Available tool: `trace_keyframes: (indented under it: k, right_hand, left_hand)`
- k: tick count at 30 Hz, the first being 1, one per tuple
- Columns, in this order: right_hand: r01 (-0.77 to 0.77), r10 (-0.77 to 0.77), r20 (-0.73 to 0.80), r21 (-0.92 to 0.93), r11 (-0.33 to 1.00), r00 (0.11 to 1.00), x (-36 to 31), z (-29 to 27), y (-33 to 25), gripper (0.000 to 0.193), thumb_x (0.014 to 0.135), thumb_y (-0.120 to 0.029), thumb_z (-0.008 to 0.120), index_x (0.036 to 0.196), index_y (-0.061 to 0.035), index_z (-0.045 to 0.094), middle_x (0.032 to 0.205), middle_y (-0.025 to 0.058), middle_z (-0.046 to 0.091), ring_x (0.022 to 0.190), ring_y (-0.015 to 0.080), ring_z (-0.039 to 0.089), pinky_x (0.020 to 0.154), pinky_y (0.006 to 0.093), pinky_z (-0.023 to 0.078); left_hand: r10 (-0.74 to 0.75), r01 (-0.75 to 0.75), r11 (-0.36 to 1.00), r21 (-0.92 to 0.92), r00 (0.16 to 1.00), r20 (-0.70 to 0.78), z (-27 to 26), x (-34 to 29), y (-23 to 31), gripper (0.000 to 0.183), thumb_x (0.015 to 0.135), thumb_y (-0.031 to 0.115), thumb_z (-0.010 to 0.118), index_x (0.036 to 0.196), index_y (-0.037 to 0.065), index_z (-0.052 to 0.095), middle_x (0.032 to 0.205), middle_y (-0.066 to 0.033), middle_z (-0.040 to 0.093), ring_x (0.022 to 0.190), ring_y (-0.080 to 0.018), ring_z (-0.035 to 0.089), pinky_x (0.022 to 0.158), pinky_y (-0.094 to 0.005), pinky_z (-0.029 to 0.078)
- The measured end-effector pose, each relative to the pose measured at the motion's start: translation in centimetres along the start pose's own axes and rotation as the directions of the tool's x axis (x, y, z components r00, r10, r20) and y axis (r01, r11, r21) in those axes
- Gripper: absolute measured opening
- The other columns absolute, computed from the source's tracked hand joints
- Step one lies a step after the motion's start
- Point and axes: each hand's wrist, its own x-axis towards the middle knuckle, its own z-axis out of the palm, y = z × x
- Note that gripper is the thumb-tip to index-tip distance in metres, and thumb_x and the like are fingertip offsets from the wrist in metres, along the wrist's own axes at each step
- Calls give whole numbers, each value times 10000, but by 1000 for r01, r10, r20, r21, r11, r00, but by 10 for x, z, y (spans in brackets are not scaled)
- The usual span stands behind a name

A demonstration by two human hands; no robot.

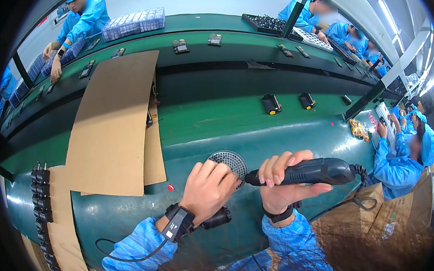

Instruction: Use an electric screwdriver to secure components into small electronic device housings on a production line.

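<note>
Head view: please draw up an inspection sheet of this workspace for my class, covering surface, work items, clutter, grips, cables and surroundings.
Surface: green bench, glossy.
Work items: black power driver; round grey tray; black part, partly hidden by the left wrist.
Clutter: large cardboard sheet; small red piece; row of black parts at left.
Left grip: fingers curled near the driver's tip; whether anything is held cannot be told.
Right grip: closed around the driver.
Cables: coiled cord at the driver's rear; thin black cable at the left wristband.
Surroundings: co-workers in blue, across the bench and at right.
</note>
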Motion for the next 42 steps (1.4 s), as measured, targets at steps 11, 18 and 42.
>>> trace_keyframes:
  k: [11,18,42]
  right_hand:
    - [-8,7,-27,-44,999,1000,4,-10,-2,922,801,-967,310,1008,-82,462,648,27,504,496,135,485,480,312,452]
    - [-57,55,-35,-73,996,998,2,-16,-2,924,794,-971,318,1013,-85,461,616,16,479,473,132,474,454,304,439]
    - [-273,186,400,171,947,897,-57,26,13,910,822,-836,600,1088,32,539,711,116,585,604,207,574,526,348,504]
  left_hand:
    - [-78,76,994,-78,997,-20,-9,-7,-17,235,731,142,863,912,100,718,891,-15,622,847,-241,565,739,-377,425]
    - [-267,277,960,-49,951,155,-19,-16,-21,442,787,218,847,1177,79,691,996,-52,629,941,-267,569,808,-397,433]
    - [-243,291,955,-56,877,415,-60,-83,18,627,825,455,805,1293,61,663,1288,-71,585,1199,-259,537,948,-404,458]
